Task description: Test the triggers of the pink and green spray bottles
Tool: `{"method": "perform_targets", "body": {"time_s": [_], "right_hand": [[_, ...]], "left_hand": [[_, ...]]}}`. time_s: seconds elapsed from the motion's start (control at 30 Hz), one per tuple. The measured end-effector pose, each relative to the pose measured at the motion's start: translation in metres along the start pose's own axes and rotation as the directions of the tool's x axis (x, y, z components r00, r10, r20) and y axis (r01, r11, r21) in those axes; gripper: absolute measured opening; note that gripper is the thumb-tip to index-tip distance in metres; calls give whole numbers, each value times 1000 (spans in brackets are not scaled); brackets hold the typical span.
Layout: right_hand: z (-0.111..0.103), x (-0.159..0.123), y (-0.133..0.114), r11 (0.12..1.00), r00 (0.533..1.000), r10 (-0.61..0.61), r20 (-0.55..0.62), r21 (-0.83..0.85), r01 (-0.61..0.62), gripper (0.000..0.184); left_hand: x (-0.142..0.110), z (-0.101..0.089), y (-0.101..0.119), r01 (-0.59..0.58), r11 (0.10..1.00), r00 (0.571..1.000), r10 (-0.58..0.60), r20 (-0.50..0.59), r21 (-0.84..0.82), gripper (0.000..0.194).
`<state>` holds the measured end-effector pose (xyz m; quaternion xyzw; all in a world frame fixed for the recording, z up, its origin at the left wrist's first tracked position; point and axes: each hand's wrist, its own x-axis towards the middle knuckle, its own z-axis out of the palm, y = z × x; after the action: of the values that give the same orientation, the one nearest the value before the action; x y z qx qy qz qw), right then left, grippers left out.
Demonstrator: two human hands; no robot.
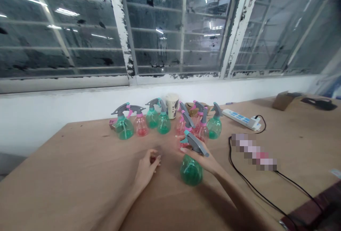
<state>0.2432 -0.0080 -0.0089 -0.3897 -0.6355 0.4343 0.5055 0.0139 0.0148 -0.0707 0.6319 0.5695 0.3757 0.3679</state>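
Note:
My right hand [206, 159] is wrapped round the neck of a green spray bottle [191, 172] with a grey and teal trigger head. The bottle tilts slightly, and I cannot tell whether its base touches the table. My left hand [146, 169] rests near the table to the left of it, fingers loosely curled in towards the thumb, with nothing visible in them. Just behind my right hand stand several pink spray bottles [203, 131], partly hidden. A green spray bottle [214, 128] is at their right. Left of them are a pink spray bottle [141, 126] and a green spray bottle [124, 128].
Two green spray bottles [163, 124] stand by a patterned paper cup [172, 106] near the wall. To the right lie a white power strip [242, 119], a pixelated object and black cables [243, 181]. A cardboard box [284, 100] sits farther right on the wooden table [80, 160].

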Motion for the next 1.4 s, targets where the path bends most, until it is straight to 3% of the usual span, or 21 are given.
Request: {"method": "perform_targets", "body": {"time_s": [0.13, 0.4, 0.67, 1.0, 1.17, 1.4], "right_hand": [[0, 0, -1, 1000, 1000, 2, 9, -16, -2, 34], [2, 1, 10, 999, 996, 16, -93, -45, -20, 34], [3, 23, 13, 998, 998, -36, 51, 47, 33, 28], [12, 41, 16, 995, 992, -74, 99, 78, 66, 26], [20, 50, 17, 994, 993, -87, 81, 67, 82, 24], [21, 47, 23, 997, 997, -53, -55, -67, 49, 25]], "left_hand": [[-1, 0, 0, -5, 1000, 1000, 5, 1, 17, 33], [3, 1, -6, 8, 1000, 1000, -8, 7, 6, 33], [3, 0, -3, 35, 999, 999, -35, 16, 1, 35], [10, -2, -4, 40, 999, 996, -41, 79, 4, 35], [11, -1, -3, 59, 998, 993, -61, 96, 26, 32], [8, -1, -2, 70, 997, 992, -74, 99, 41, 32]]}}
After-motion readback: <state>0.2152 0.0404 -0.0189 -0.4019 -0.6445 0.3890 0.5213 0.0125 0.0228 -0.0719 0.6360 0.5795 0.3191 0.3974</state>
